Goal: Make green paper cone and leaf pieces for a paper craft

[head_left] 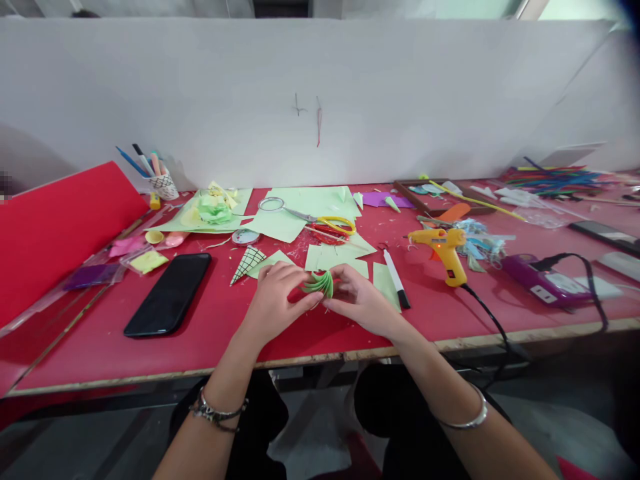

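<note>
Between my two hands, just above the red table (210, 353), is a small green folded paper piece (321, 285) with curved, layered strips. My left hand (277, 297) pinches its left side between thumb and fingers. On the other side my right hand (363, 300) grips it with bent fingers and thumb. Pale green paper sheets (336, 261) lie just beyond my fingers. A paper cone with a black grid (247, 264) rests beside my left hand. To the right of my right hand is a white marker with a black cap (396, 277).
A yellow glue gun (443, 250) stands at the right, its cord running to a purple power strip (547, 280). Scissors with yellow handles (336, 225) lie at the back. A black phone (170, 293) is at left, near a pen cup (164, 184) and a red board (65, 233).
</note>
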A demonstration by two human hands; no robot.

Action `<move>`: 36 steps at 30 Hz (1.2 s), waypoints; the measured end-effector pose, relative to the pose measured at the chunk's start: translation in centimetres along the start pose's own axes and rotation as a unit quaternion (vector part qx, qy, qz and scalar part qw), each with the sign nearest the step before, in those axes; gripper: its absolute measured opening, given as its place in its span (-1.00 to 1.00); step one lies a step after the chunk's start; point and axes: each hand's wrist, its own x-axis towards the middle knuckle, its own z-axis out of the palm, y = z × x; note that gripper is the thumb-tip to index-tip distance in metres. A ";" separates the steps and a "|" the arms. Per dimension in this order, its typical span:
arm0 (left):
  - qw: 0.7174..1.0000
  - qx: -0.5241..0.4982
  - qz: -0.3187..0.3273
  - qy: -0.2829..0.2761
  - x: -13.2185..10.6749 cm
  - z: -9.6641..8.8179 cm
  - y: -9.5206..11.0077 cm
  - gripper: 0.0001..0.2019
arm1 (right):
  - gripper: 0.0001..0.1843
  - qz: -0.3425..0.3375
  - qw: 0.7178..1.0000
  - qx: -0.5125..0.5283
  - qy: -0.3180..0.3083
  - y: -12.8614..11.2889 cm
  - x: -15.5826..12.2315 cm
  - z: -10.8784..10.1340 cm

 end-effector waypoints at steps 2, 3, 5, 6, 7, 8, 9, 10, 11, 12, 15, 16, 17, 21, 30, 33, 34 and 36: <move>1.000 0.010 -0.001 0.006 -0.1 0.1 0.0 -0.74 | -0.71 -0.001 1.000 0.000 -0.006 -0.1 -0.1 0.0; 1.000 0.015 -0.003 0.013 -0.1 0.1 0.0 -0.72 | -0.72 0.001 1.000 0.001 -0.010 -0.2 -0.1 0.1; 0.999 0.023 -0.007 0.023 -0.2 0.2 -0.1 -0.67 | -0.73 0.002 1.000 -0.002 -0.014 -0.2 -0.1 0.1; 0.999 0.026 -0.009 0.023 -0.2 0.2 -0.1 -0.66 | -0.74 0.000 1.000 -0.008 -0.014 -0.2 -0.1 0.1; 0.999 0.029 -0.011 0.021 -0.2 0.3 -0.1 -0.65 | -0.74 -0.004 1.000 -0.016 -0.011 -0.2 -0.1 0.2; 0.999 0.031 -0.012 0.019 -0.2 0.3 -0.1 -0.66 | -0.75 -0.010 1.000 -0.026 -0.009 -0.1 -0.1 0.2; 0.999 0.033 -0.013 0.018 -0.2 0.3 -0.1 -0.67 | -0.76 -0.016 0.999 -0.035 -0.006 -0.1 -0.1 0.2; 0.999 0.034 -0.014 0.016 -0.2 0.3 -0.2 -0.68 | -0.77 -0.021 0.999 -0.044 -0.002 0.0 -0.1 0.2; 0.999 0.034 -0.015 0.015 -0.2 0.3 -0.2 -0.69 | -0.78 -0.026 0.998 -0.052 0.002 0.0 0.0 0.2; 0.999 0.035 -0.017 0.016 -0.2 0.2 -0.2 -0.70 | -0.80 -0.030 0.998 -0.057 0.007 0.1 0.0 0.2; 0.999 0.040 -0.024 0.026 -0.2 0.2 -0.2 -0.76 | -0.86 -0.029 0.998 -0.055 0.017 0.0 0.0 0.1; 0.998 0.042 -0.022 0.028 -0.2 0.2 -0.2 -0.78 | -0.84 -0.024 0.998 -0.048 0.018 0.0 0.0 0.1; 0.999 0.042 -0.017 0.027 -0.2 0.1 -0.2 -0.80 | -0.81 -0.018 0.999 -0.040 0.018 0.0 0.0 0.1; 0.999 0.027 0.000 0.019 -0.2 0.0 -0.1 -0.77 | -0.66 0.000 0.999 -0.030 0.019 -0.1 -0.1 0.2; 1.000 -0.010 -0.003 -0.002 -0.5 -0.4 0.0 -0.80 | -0.84 -0.046 0.996 -0.075 0.002 0.0 -0.1 0.1; 1.000 0.006 -0.003 -0.002 -0.5 -0.2 -0.3 -0.74 | -0.87 -0.062 0.994 -0.090 0.022 0.0 0.0 0.1; 1.000 0.014 -0.004 0.000 -0.5 -0.1 -0.4 -0.73 | -0.87 -0.060 0.993 -0.094 0.031 0.0 0.0 0.1; 1.000 0.022 -0.009 -0.001 -0.5 0.2 -0.7 -0.72 | -0.87 -0.046 0.994 -0.093 0.046 0.1 0.0 0.1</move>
